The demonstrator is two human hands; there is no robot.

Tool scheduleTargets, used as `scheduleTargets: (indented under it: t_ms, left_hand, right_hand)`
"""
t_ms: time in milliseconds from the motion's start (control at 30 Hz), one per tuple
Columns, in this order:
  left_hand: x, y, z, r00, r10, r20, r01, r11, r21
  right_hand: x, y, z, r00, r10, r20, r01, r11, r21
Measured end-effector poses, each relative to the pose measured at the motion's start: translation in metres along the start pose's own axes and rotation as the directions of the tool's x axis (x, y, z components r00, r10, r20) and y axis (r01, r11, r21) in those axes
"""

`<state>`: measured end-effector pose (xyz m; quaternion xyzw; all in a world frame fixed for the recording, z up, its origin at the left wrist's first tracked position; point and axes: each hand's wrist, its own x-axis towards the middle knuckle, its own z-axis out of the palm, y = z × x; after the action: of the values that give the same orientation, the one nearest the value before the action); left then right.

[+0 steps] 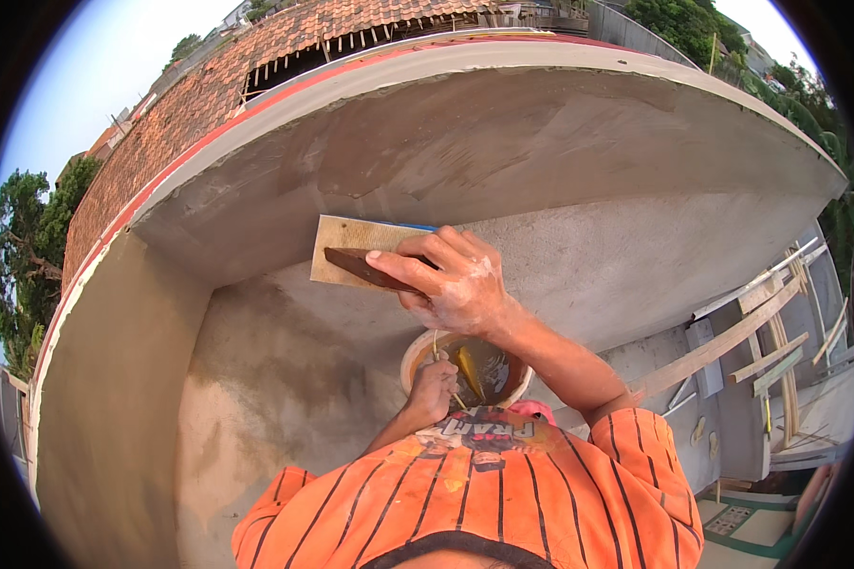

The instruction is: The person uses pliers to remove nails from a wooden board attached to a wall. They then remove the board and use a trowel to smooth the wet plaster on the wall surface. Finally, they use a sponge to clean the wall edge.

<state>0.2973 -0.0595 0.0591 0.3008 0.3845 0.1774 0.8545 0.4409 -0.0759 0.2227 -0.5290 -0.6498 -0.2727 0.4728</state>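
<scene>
Right hand (pixel 457 275) curled tight round dark handle (pixel 356 265) of flat wooden board (pixel 351 232). Board up by far gray wall (pixel 503 142), left of middle; can't tell from here if it touches. Left hand (pixel 434 387) nearer, fingers bent tight round thin pale strip (pixel 436 343) at left side of bucket (pixel 521 381). Yellow thing (pixel 467 370) in bucket, in gray-brown wet stuff (pixel 494 365). Long wood planks (pixel 726 341) off to right. Orange roof tiles (pixel 180 114) far left, past wall. Near: orange shirt (pixel 484 498) with black stripes.
</scene>
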Motion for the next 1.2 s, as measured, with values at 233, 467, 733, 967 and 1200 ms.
scheduleTargets:
  t_ms: [233, 467, 733, 967, 1200]
  left_hand:
    - [-0.002, -0.008, -0.002, 0.998, 0.054, 0.018, -0.053, 0.998, -0.033]
    - [0.008, -0.032, -0.006, 0.974, 0.178, -0.144, -0.191, 0.978, -0.082]
    - [-0.005, -0.039, -0.003, 0.919, 0.309, -0.246, -0.323, 0.946, -0.017]
    - [-0.011, -0.057, -0.007, 0.896, 0.342, -0.284, -0.363, 0.932, -0.022]
    - [-0.027, -0.062, -0.007, 0.834, 0.333, -0.44, -0.402, 0.913, -0.071]
  right_hand:
    - [-0.136, 0.014, -0.018, 0.64, 0.574, 0.511, -0.649, 0.759, -0.04]
    - [-0.21, 0.009, 0.018, 0.27, 0.72, 0.639, -0.664, -0.341, 0.665]
    - [-0.268, 0.039, 0.077, 0.299, 0.497, 0.814, -0.619, 0.75, -0.231]
    - [-0.356, 0.048, 0.15, -0.002, 0.352, 0.936, -0.328, 0.884, -0.333]
    - [-0.305, 0.036, 0.11, 0.369, 0.278, 0.887, -0.524, 0.85, -0.048]
